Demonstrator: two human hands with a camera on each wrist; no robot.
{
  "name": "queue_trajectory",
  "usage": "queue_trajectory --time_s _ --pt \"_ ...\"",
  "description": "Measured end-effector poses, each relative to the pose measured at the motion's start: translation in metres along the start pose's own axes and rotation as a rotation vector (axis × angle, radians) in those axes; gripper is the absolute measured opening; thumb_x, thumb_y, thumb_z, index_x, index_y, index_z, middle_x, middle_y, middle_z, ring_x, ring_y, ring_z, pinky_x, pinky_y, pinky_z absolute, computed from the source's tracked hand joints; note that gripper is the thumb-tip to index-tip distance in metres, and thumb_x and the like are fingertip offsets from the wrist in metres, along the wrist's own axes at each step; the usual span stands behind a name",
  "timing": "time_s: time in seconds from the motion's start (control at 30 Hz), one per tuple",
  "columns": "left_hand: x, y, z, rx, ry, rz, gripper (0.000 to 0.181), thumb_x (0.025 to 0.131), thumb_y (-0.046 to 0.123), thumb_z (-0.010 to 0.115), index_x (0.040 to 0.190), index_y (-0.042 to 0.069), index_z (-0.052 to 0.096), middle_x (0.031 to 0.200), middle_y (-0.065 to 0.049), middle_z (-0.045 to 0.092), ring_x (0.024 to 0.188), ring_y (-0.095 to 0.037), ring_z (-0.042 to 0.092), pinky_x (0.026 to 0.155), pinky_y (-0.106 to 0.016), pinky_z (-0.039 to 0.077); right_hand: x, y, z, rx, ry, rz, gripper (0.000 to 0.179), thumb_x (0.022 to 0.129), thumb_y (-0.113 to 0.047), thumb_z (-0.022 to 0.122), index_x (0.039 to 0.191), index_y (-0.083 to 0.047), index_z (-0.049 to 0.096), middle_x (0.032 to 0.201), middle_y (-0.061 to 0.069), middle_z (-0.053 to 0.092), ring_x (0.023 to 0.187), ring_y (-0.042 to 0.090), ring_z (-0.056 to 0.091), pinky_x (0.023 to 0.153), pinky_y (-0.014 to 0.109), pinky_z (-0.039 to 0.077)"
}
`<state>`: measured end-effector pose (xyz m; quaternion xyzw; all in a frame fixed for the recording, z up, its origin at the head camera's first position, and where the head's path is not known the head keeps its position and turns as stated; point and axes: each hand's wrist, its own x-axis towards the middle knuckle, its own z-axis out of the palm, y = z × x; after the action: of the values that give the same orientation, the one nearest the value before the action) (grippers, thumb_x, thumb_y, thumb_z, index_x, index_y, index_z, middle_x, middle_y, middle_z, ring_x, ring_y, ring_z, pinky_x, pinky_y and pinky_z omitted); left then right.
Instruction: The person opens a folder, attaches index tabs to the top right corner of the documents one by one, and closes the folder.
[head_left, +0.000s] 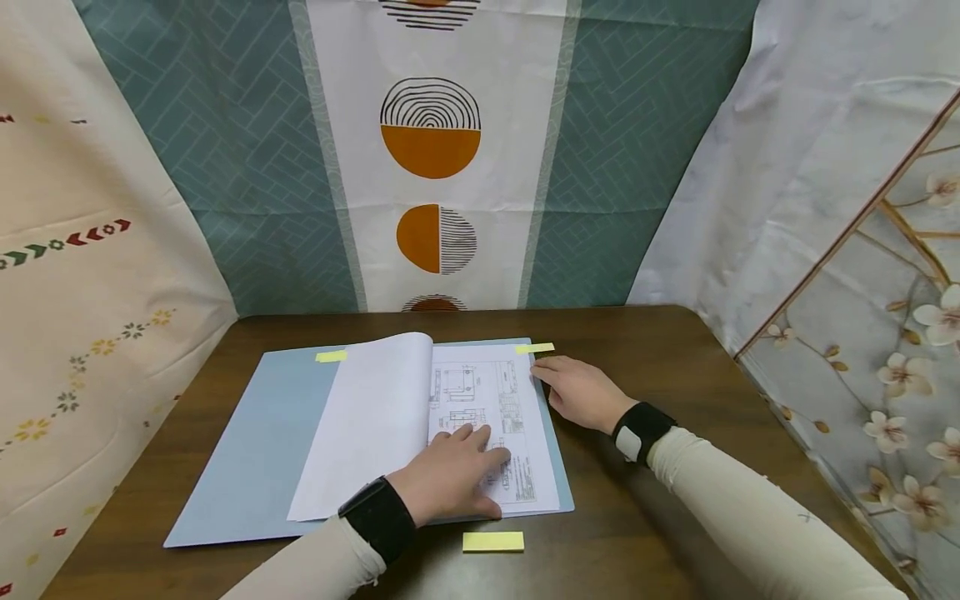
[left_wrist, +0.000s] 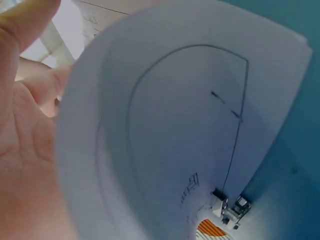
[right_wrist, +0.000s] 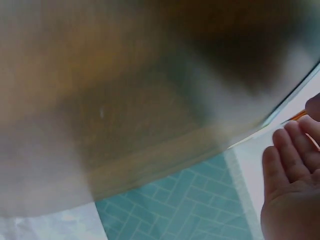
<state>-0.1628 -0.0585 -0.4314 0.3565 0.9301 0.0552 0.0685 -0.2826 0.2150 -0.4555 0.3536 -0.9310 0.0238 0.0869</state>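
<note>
A light blue folder [head_left: 232, 458] lies opened flat on the table, holding white sheets. The turned pages [head_left: 367, 425] curl up along the middle, and in the left wrist view their curved paper [left_wrist: 175, 125] fills most of the picture. My left hand [head_left: 453, 475] rests with spread fingers on the lower part of a sheet with technical drawings [head_left: 510, 400]. At the sheet's upper right edge, my right hand [head_left: 581, 392] touches the paper with extended fingers, just below a yellow sticky tab [head_left: 535, 347] that juts past the edge. Another yellow tab [head_left: 331, 356] sticks out of the turned pages' top left.
A small yellow sticky-note pad [head_left: 492, 542] lies on the brown wooden table [head_left: 637, 533] in front of the folder. Patterned fabric [head_left: 225, 150] hangs behind the table, with more cloth on both sides.
</note>
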Motion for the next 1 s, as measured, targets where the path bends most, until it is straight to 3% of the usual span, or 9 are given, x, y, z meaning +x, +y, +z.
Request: queue_trajectory --time_s 0.2,0.4,0.67,1.0 --pt "0.001 0.001 -0.002 0.001 -0.031 0.018 0.073 0.082 0.056 0.094 0.145 0.027 0.072 0.151 -0.010 0.065 0.135 -0.035 0.060 0.108 -0.061 0.053 -0.021 -0.016 -0.007 0.057 -0.014 0.036 0.046 0.101 -0.011 0.081 0.145 -0.003 0.070 0.148 0.014 0.068 0.133 0.031 0.067 0.110 0.046 0.055" --pt "0.003 -0.002 0.002 0.031 -0.028 0.047 0.070 0.085 0.056 0.091 0.145 0.027 0.072 0.148 -0.008 0.068 0.134 -0.033 0.063 0.108 -0.059 0.054 -0.042 -0.029 -0.011 0.098 -0.022 0.010 0.044 0.102 -0.016 0.082 0.143 -0.003 0.072 0.144 0.013 0.070 0.128 0.028 0.070 0.105 0.045 0.058" --pt "0.002 -0.001 0.003 0.090 0.011 0.098 0.058 0.089 0.049 0.092 0.138 0.024 0.076 0.133 -0.003 0.075 0.116 -0.023 0.070 0.104 -0.043 0.058 -0.067 -0.046 -0.021 0.172 -0.067 0.006 0.048 0.099 -0.023 0.086 0.142 -0.005 0.072 0.143 0.010 0.071 0.128 0.027 0.070 0.104 0.048 0.059" --pt "0.002 0.009 0.001 0.164 0.044 0.168 0.042 0.091 0.040 0.093 0.126 0.021 0.080 0.117 0.002 0.079 0.100 -0.014 0.073 0.096 -0.032 0.060 -0.075 -0.051 -0.019 0.214 -0.088 -0.005 0.051 0.097 -0.028 0.089 0.141 -0.007 0.074 0.141 0.008 0.072 0.124 0.025 0.070 0.104 0.046 0.059"
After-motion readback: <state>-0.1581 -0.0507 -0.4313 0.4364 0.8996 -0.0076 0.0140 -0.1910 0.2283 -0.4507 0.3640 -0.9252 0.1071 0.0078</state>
